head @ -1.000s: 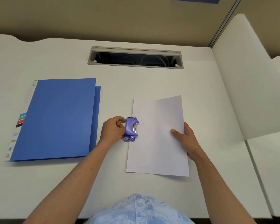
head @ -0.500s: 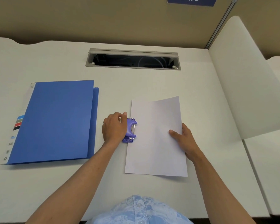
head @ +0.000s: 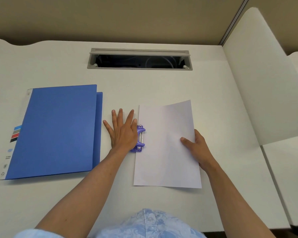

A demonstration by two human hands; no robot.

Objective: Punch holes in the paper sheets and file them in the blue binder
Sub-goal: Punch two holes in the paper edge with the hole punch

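soft even overhead light, faint shadows under the paper, wide-angle bending at the edges, slight blur

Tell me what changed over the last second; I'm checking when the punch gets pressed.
The left hand let go its curled grip on the hole punch and spread flat, palm pressing on it. The right hand still holds the paper at its right edge; the binder stayed closed.

Both forearms bare — a pale blue, cloud-patterned shirt with a small button at its front.
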